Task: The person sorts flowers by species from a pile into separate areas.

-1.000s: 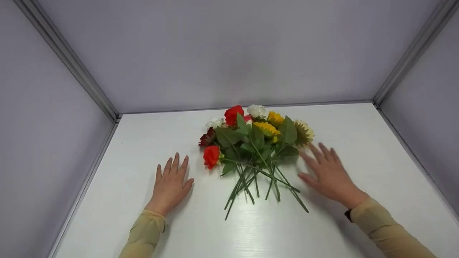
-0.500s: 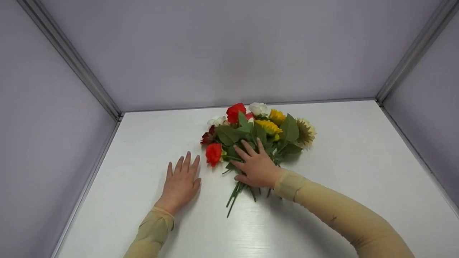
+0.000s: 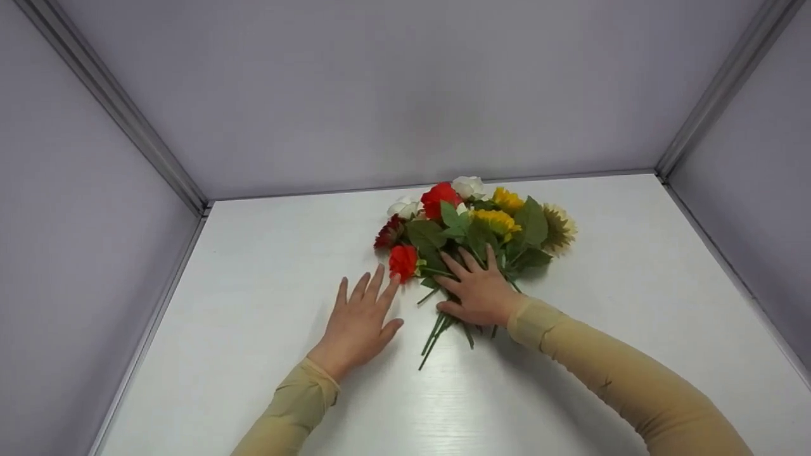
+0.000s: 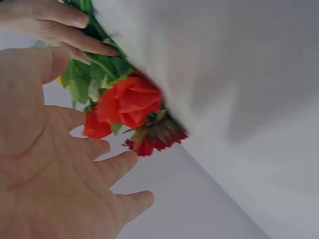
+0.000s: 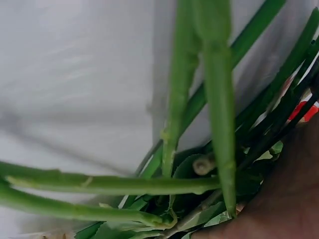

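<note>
So the right hand (image 3: 478,294) is lying across a loose bunch of green-stemmed, leafy flowers (image 3: 424,234), fingers straight and fanned out, not curled round anything. The left hand (image 3: 358,326) is flat-fingered and spread too, holding nothing, its index fingertip right at a bright red, ruffled rose (image 3: 403,261); can't tell if they're actually touching. Thin green stems (image 3: 433,342) poke out on the near side of the right hand. Past its fingertips there's a yellow, many-petalled bloom (image 3: 497,221), and off to its right a pale cream, sunflower-like head (image 3: 559,229). Smooth white worktop (image 3: 266,266) under both hands.
</note>
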Demonstrator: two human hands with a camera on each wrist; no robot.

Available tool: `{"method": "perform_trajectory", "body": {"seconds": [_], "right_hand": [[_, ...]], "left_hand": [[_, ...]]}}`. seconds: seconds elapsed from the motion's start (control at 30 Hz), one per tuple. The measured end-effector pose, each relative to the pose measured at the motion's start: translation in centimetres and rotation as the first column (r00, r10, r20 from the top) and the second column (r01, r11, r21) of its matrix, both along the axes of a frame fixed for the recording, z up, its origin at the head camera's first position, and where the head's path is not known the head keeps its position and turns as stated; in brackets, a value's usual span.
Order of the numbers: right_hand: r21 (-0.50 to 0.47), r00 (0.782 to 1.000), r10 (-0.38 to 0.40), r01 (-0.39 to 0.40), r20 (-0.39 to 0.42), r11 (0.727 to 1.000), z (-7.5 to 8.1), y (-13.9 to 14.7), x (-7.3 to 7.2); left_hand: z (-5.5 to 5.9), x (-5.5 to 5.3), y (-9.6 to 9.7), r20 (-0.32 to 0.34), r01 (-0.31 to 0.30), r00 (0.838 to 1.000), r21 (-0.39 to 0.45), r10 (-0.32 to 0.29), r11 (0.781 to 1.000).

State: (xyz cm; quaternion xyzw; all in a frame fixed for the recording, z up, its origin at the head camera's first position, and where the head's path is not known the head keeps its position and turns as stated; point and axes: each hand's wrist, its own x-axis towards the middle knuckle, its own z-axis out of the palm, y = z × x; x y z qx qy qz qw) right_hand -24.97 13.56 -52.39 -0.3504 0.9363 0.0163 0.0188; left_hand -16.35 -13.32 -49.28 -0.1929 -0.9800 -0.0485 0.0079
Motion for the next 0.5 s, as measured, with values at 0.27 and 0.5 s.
{"method": "perform_trajectory", "body": {"seconds": [0.27,0.5], "right_hand": [[-0.061,1.0,-0.023,0.023,0.001,0.998,-0.7,6.1,-1.6],[-0.099,0.996,-0.088,0.089,0.017,0.991,-0.3,12.4,-2.4]], "left_hand": [[0.8,-0.5,5.3,0.032,0.098,0.995,-0.033,-0.097,0.995],[0.3,-1.1,10.2,0.031,0.171,0.985,-0.043,-0.17,0.984]]}}
